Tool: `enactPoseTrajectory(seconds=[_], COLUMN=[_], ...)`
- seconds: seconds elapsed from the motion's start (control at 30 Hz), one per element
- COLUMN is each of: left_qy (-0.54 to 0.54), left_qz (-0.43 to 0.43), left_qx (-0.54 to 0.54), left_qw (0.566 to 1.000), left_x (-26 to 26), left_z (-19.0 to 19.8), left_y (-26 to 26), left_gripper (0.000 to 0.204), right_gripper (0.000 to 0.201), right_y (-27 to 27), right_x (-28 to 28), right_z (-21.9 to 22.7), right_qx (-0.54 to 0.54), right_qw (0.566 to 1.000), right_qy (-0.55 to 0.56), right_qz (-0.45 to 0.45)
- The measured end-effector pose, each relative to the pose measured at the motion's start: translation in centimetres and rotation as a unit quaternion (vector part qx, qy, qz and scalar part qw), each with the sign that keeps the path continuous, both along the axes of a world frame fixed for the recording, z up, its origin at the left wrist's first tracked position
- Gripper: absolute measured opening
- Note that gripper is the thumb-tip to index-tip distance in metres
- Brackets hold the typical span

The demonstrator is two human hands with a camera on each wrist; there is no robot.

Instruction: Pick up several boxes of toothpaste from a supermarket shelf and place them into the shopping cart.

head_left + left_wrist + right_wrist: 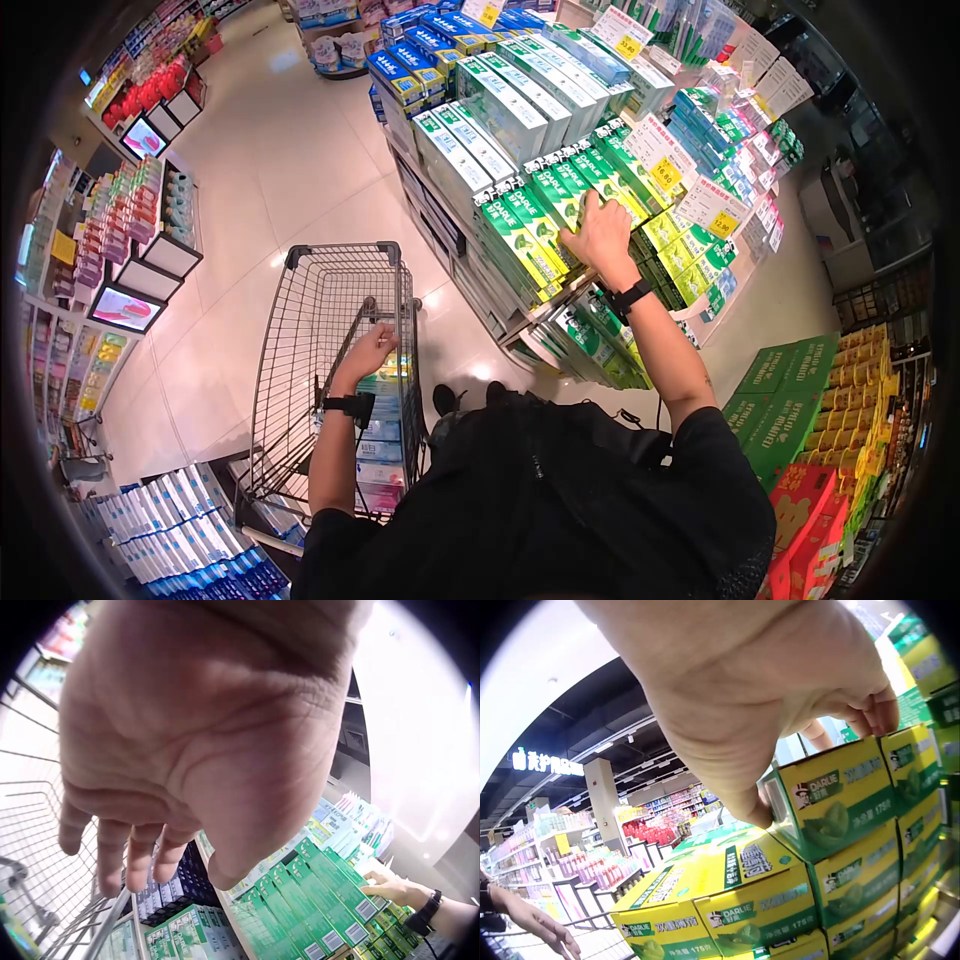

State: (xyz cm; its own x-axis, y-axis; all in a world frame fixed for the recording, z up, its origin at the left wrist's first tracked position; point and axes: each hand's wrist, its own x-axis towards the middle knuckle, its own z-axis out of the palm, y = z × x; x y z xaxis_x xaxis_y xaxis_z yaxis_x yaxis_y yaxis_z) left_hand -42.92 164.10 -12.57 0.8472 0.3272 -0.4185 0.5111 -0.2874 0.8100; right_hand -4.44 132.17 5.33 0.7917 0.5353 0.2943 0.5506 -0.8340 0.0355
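My right hand (601,238) reaches onto a stack of green and yellow Darlie toothpaste boxes (522,243) on the display. In the right wrist view it grips one toothpaste box (838,804) at the top of the stack, thumb against its left side and fingers over its top and far side. Lower boxes lie flat to the left of it. My left hand (370,352) hangs over the shopping cart (272,375), holding nothing. Its fingers (109,851) are loosely bent in the left wrist view.
Packages (382,450) lie in the cart. White and green cartons (505,95) and blue boxes (420,60) stand farther along the display, with price signs (662,165) above it. Green cartons (785,395) are at the right. Shelves of bottles (125,215) stand across the aisle.
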Motion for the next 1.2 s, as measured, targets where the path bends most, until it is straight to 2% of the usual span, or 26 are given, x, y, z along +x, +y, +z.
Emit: enactPoseTrajectory(seconds=[0.1, 0.17, 0.23, 0.3, 0.33, 0.37, 0.4, 0.43, 0.47, 0.53, 0.57, 0.63, 0.7, 0.77, 0.8, 0.83, 0.9, 0.93, 0.97, 1.03, 1.07, 1.17, 1.2], left_qy=[-0.028, -0.107, -0.141, -0.144, -0.163, -0.205, -0.224, -0.247, -0.277, -0.274, -0.274, -0.214, -0.229, -0.18, -0.256, -0.252, -0.225, -0.231, -0.23, -0.121, -0.082, 0.05, 0.049], left_qz=[0.019, 0.019, 0.063, 0.093, 0.104, 0.078, 0.051, 0.023, -0.044, -0.119, -0.119, -0.245, -0.234, -0.251, -0.217, -0.216, -0.194, -0.183, -0.182, -0.147, -0.122, -0.083, -0.086], left_qx=[0.006, 0.016, 0.049, 0.079, 0.089, 0.15, 0.219, 0.24, 0.356, 0.487, 0.487, 0.532, 0.534, 0.486, 0.476, 0.475, 0.431, 0.44, 0.439, 0.459, 0.464, 0.449, 0.443], left_qw=[0.999, 0.994, 0.987, 0.982, 0.977, 0.964, 0.948, 0.939, 0.891, 0.821, 0.821, 0.782, 0.78, 0.818, 0.813, 0.815, 0.852, 0.848, 0.849, 0.868, 0.873, 0.889, 0.891], left_x=[0.8, 2.6, 1.1, -0.8, -0.6, -0.9, -0.3, 0.7, 2.7, 4.9, 6.0, 6.4, 6.0, 5.3, 4.8, 3.9, 2.3, 1.3, 0.1, -2.6, -3.9, -7.4, -8.2], left_z=[0.9, 2.6, 5.4, 8.8, 11.6, 12.1, 15.7, 19.6, 21.6, 24.2, 24.3, 24.0, 22.8, 23.2, 21.6, 21.1, 20.2, 19.2, 18.2, 15.2, 12.8, 4.6, 1.2], left_y=[0.1, 0.9, -0.3, -1.8, -2.9, -3.6, -4.5, -4.9, -4.5, -6.5, -6.9, -6.5, -5.6, -4.5, -3.3, -2.7, -1.7, -0.8, 0.7, 4.5, 6.5, 10.8, 11.7], left_gripper=[0.047, 0.048, 0.049, 0.052, 0.059, 0.069, 0.079, 0.089, 0.102, 0.108, 0.108, 0.113, 0.109, 0.1, 0.092, 0.092, 0.089, 0.087, 0.087, 0.088, 0.091, 0.1, 0.1], right_gripper=[0.076, 0.075, 0.072, 0.073, 0.07, 0.068, 0.066, 0.064, 0.063, 0.062, 0.06, 0.059, 0.058, 0.06, 0.061, 0.061, 0.07, 0.08, 0.08, 0.081, 0.079, 0.076, 0.073], right_y=[0.2, -0.3, 0.1, -0.3, -1.1, -2.4, -2.3, -1.8, -0.5, 1.5, 2.5, 5.1, 6.8, 8.4, 9.2, 9.8, 10.5, 10.5, 10.7, 10.9, 10.8, 9.0, 8.5], right_x=[0.3, -0.3, -2.8, -5.9, -7.4, -9.8, -11.5, -12.9, -13.8, -15.6, -16.0, -17.7, -19.3, -19.8, -20.0, -20.1, -20.3, -20.5, -20.5, -19.8, -19.2, -18.1, -17.9], right_z=[-0.3, 0.9, 1.7, 2.8, 3.5, 4.3, 5.5, 6.8, 8.0, 9.0, 9.4, 8.9, 8.7, 8.6, 8.4, 8.0, 6.9, 7.2, 7.4, 7.4, 7.4, 5.5, 4.8], right_qx=[0.01, 0.032, 0.055, 0.03, 0.026, 0.016, 0.018, 0.022, 0.029, 0.03, 0.027, 0.029, 0.025, 0.008, -0.01, -0.01, 0.021, 0.003, 0.003, 0.03, 0.024, 0.025, 0.018], right_qw=[1.0, 0.999, 0.997, 0.992, 0.99, 0.985, 0.979, 0.97, 0.963, 0.94, 0.929, 0.91, 0.9, 0.895, 0.892, 0.89, 0.855, 0.862, 0.861, 0.868, 0.875, 0.882, 0.882], right_qy=[0.008, 0.014, 0.049, 0.111, 0.099, 0.101, 0.103, 0.105, 0.112, 0.128, 0.126, 0.12, 0.126, 0.138, 0.146, 0.149, 0.144, 0.14, 0.141, 0.112, 0.147, 0.203, 0.223], right_qz=[0.003, -0.004, 0.023, 0.051, 0.096, 0.135, 0.177, 0.218, 0.245, 0.315, 0.346, 0.396, 0.416, 0.424, 0.429, 0.431, 0.498, 0.487, 0.488, 0.482, 0.461, 0.423, 0.414])
